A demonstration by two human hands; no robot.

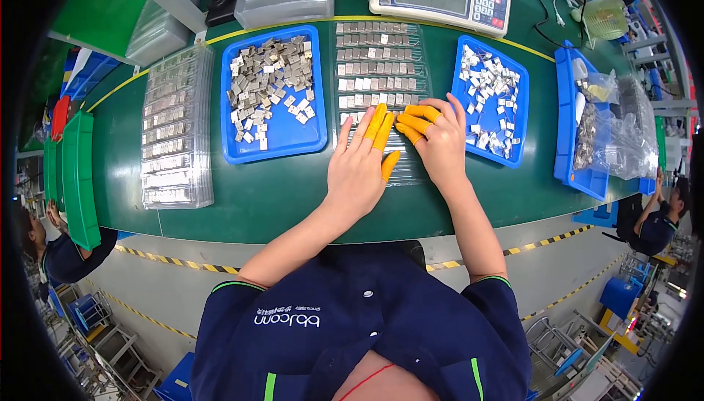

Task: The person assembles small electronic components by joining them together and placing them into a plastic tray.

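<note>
From where I stand, the clear tray point(407, 171) lies mid-table between two blue bins, small metal parts point(374, 67) lining its upper rows and the slots I can see nearer the person looking bare. The left hand point(354, 170) lies over it, yellow-capped fingers nearly straight and close together, thumb apart. The right hand point(441, 141) has its fingers curled narrow, tips near the left ones; I can't tell whether either pinches a part. I'd judge this is row-filling, somewhere past halfway. The next move seems to call for light fingertip pressure, squaring each part without nudging its neighbours.
</note>
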